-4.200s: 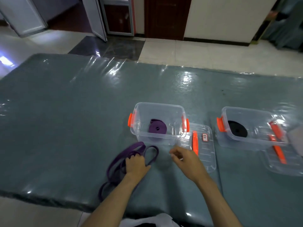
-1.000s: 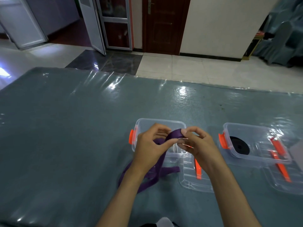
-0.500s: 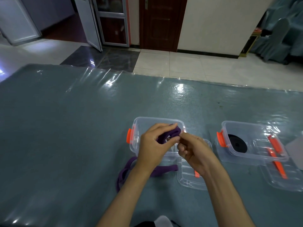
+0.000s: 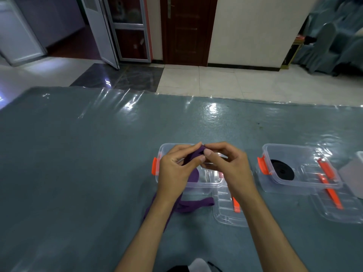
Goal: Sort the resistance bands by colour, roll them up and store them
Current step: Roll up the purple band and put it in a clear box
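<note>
One purple band (image 4: 196,204) is pinched at its top end between the left hand (image 4: 176,169) and right hand (image 4: 225,165), its tail trailing onto the table (image 4: 78,163). Two clear boxes: the near box (image 4: 206,183) under the hands, the right box (image 4: 298,169) holding one black roll (image 4: 281,172). Two lids beside them.

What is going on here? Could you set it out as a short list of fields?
Hands: left hand and right hand both pinch one end of a purple band
Band's tail: trails onto the table
Left box: open, under the hands
Right box: open, holds a black roll
Lids: lying beside the boxes
</note>
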Demonstrator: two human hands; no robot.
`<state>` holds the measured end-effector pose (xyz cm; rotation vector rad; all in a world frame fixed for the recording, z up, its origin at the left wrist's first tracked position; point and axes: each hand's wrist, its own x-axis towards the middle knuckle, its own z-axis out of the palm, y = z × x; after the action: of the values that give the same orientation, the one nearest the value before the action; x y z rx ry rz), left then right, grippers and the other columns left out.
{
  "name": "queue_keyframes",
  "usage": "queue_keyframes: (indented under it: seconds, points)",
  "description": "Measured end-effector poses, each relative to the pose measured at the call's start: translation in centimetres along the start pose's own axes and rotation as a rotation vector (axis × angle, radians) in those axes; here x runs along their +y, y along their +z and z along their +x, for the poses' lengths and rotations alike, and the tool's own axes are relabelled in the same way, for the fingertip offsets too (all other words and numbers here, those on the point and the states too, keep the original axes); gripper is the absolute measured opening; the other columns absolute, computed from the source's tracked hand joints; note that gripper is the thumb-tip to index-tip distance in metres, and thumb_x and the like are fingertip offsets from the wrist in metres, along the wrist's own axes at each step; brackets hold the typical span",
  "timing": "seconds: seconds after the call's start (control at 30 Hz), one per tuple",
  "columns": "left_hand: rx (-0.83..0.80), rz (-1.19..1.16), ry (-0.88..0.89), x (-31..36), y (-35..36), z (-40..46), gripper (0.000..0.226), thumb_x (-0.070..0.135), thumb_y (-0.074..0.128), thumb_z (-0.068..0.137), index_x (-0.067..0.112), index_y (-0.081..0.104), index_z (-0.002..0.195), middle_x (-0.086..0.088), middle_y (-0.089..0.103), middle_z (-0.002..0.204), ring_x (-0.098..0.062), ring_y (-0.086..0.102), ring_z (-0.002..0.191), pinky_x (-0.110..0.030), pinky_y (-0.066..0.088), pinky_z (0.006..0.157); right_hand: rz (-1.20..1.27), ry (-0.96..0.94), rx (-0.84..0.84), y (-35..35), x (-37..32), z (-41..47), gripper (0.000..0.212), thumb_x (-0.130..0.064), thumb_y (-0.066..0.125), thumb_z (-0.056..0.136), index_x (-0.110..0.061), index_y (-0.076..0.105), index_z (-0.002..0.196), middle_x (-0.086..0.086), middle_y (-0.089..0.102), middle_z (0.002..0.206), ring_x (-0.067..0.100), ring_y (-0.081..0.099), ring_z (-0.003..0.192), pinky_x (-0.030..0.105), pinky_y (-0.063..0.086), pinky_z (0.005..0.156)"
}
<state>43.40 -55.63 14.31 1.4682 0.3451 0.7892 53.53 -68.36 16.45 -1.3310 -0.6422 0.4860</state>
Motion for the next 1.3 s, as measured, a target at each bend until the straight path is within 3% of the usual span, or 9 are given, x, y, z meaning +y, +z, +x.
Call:
queue_keyframes:
  seconds: [0.23,0.37,0.47,0.67,0.8,0.9,1.1,1.2,1.3]
  points:
    - [-0.153,-0.033,-0.021,1.2,0.0,-0.2,0.045,0.01,0.085,0.087,0.031,0.077,0.125,0.002,0.073,0.121,-0.02,0.073,0.117,-0.034,0.057,0.104,-0.013,-0.05,0.047,-0.4,-1.0,-0.4,0.012,-0.012,0.074,0.096,-0.016,0.08,0.106,0.01,0.08,0.102,0.028,0.079,0.096,0.035,0.065,0.079]
    - [-0.173,0.047,-0.028,1.7,0.2,-0.3,0.045,0.015,0.082,0.091,0.035,0.074,0.13,0.007,0.074,0.118,-0.021,0.072,0.117,-0.044,0.057,0.106,0.041,-0.064,0.064,-0.4,-0.8,-0.9,0.013,-0.019,0.073,0.098,-0.016,0.079,0.109,0.012,0.079,0.107,0.031,0.078,0.102,0.04,0.064,0.085]
    - [-0.136,-0.029,-0.026,2.4,0.4,-0.4,0.048,0.016,0.085,0.089,0.036,0.072,0.13,-0.001,0.078,0.112,-0.022,0.076,0.11,-0.041,0.06,0.101,0.105,-0.086,0.079,0.0,-0.8,-1.3,0.012,-0.024,0.076,0.094,-0.016,0.077,0.102,0.013,0.079,0.103,0.032,0.078,0.1,0.038,0.064,0.085]
    - [0.001,-0.172,0.035,3.5,1.1,-1.3,0.028,0.017,0.089,0.084,0.023,0.073,0.106,-0.009,0.079,0.108,-0.028,0.077,0.105,-0.035,0.062,0.092,-0.041,-0.237,0.092,-0.3,-1.9,-1.7,0.015,-0.029,0.079,0.09,-0.02,0.078,0.102,0.004,0.078,0.102,0.021,0.076,0.1,0.025,0.06,0.085]
    - [0.11,-0.256,0.053,4.1,2.0,-1.8,0.03,0.024,0.09,0.081,0.029,0.071,0.105,-0.009,0.078,0.108,-0.029,0.076,0.106,-0.03,0.061,0.09,-0.042,-0.3,0.071,0.1,-2.8,-1.6,0.008,-0.02,0.079,0.088,-0.022,0.077,0.096,0.001,0.078,0.107,0.021,0.075,0.105,0.028,0.059,0.09]
    - [0.121,-0.221,0.102,4.5,2.1,-1.5,0.024,0.026,0.087,0.086,0.028,0.073,0.105,-0.008,0.078,0.108,-0.029,0.076,0.107,-0.031,0.061,0.09,-0.106,-0.341,-0.022,-0.4,-4.2,-0.8,0.011,-0.006,0.081,0.089,-0.011,0.072,0.094,0.005,0.079,0.116,0.027,0.074,0.113,0.037,0.059,0.095]
    - [0.116,-0.193,0.197,5.1,1.6,-0.6,0.02,0.015,0.084,0.089,0.024,0.079,0.106,-0.004,0.077,0.122,-0.025,0.073,0.119,-0.028,0.057,0.099,-0.285,-0.23,-0.127,-0.9,-7.6,0.3,0.027,-0.021,0.083,0.08,-0.007,0.075,0.101,-0.001,0.081,0.102,0.016,0.078,0.097,0.027,0.062,0.089]
    - [0.159,-0.164,0.22,5.1,1.7,-0.4,0.017,0.017,0.083,0.09,0.024,0.081,0.105,-0.001,0.072,0.123,-0.026,0.072,0.116,-0.026,0.058,0.095,-0.197,-0.212,-0.104,-0.7,-7.6,0.2,0.036,-0.015,0.082,0.081,-0.014,0.076,0.116,0.0,0.081,0.105,0.017,0.078,0.099,0.023,0.061,0.087]
    - [0.121,-0.173,0.175,5.9,1.6,0.1,0.014,0.025,0.083,0.089,0.029,0.082,0.103,-0.002,0.076,0.112,-0.027,0.074,0.11,-0.03,0.058,0.093,-0.04,-0.21,-0.036,-0.1,-6.3,-0.2,0.027,-0.011,0.082,0.081,-0.01,0.078,0.108,0.008,0.08,0.104,0.027,0.077,0.102,0.035,0.063,0.09]
